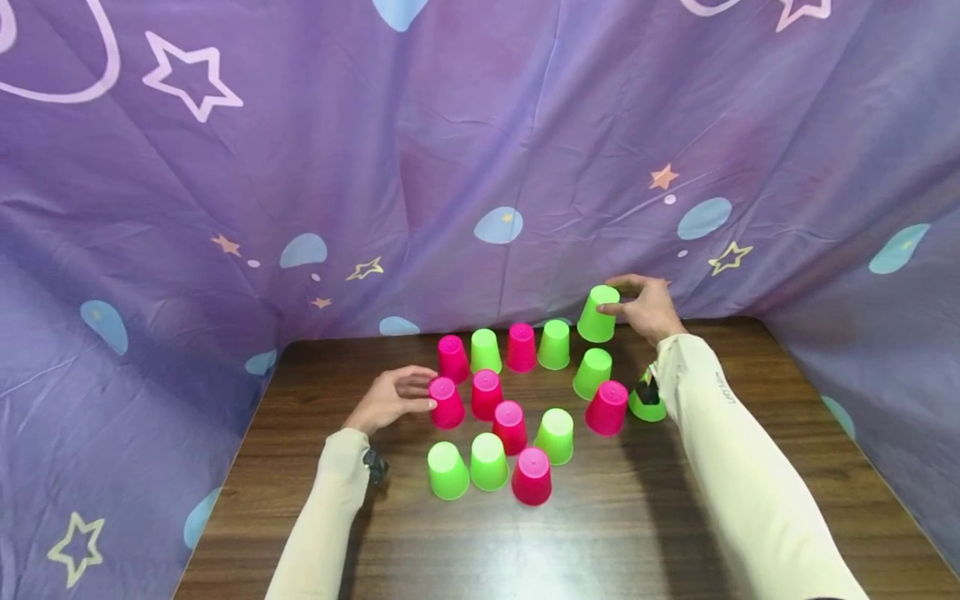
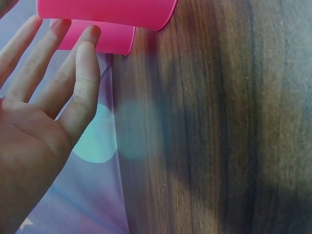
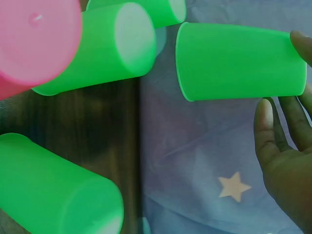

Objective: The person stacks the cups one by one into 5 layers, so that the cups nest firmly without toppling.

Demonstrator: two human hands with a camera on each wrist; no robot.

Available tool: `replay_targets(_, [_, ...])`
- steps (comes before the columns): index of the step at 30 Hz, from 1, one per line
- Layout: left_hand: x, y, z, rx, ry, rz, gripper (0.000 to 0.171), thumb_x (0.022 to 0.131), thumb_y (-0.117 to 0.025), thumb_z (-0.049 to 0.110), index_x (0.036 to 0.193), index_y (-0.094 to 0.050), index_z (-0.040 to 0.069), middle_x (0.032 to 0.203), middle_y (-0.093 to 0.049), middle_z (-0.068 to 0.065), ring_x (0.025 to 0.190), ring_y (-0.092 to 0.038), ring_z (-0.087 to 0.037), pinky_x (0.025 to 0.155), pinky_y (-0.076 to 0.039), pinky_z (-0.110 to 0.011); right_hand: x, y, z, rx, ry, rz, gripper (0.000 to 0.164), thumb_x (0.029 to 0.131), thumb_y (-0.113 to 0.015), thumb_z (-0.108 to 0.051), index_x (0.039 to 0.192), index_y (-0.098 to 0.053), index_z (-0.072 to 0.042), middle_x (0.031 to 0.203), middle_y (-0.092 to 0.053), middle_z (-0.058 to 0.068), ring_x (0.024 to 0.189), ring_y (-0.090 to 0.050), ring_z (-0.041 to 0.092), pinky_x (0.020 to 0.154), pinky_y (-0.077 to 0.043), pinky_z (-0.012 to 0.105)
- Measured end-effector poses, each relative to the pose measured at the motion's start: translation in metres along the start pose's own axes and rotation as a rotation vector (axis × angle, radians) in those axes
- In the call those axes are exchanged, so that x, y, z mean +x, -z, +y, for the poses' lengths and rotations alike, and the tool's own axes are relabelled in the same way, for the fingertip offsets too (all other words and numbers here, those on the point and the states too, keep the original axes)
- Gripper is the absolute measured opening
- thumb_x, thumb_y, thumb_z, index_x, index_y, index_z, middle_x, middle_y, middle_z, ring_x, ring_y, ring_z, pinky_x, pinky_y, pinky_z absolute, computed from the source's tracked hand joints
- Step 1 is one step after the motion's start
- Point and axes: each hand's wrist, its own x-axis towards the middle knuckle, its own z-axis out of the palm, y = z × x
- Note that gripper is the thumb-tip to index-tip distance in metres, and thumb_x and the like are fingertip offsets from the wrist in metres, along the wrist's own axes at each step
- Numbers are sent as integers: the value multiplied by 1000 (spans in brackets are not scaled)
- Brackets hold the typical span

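Observation:
In the head view my right hand (image 1: 651, 310) grips an upside-down green cup (image 1: 597, 315) near its closed end. That cup is raised at the back right. The right wrist view shows the same green cup (image 3: 239, 62) with the thumb and fingers of the hand (image 3: 287, 161) around its base end. On the left, my left hand (image 1: 392, 398) is beside an upside-down pink cup (image 1: 447, 405), fingers extended. Its fingertips reach the edge of a pink cup (image 2: 105, 10) in the left wrist view; whether they touch it I cannot tell.
Several upside-down pink and green cups stand about, including a green cup (image 1: 448, 472) at the front, a pink cup (image 1: 532, 478) and a pink cup (image 1: 607, 408). A green cup (image 1: 648, 408) is partly behind the right wrist. A purple curtain (image 1: 450, 167) hangs behind the wooden table (image 1: 420, 558).

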Motion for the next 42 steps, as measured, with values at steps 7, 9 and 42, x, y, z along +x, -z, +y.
replay_targets(7, [1,-2,-1,34,2,13,52,82,-81,8,130,-63,3,127,-68,-23,117,-66,-40,95,-59,-42,7,-5,16,-14,1,45,50,80,-80,-6,125,-63,8,126,-63,33,130,-54,44,129,8,49])
replay_targets(9, [1,-2,-1,42,1,20,51,82,-81,8,130,-63,3,126,-69,-22,115,-67,-39,95,-59,-42,7,-7,19,-21,-18,49,50,80,-80,-6,125,-63,8,126,-64,32,134,-51,42,129,-9,45])
replay_targets(42, [3,-1,3,81,-18,5,46,83,-79,7,126,-65,2,126,-68,-23,113,-69,-37,94,-59,-38,8,-33,57,-146,-160,-59,55,78,-83,-12,128,-63,2,131,-63,28,121,-60,42,111,-43,49])
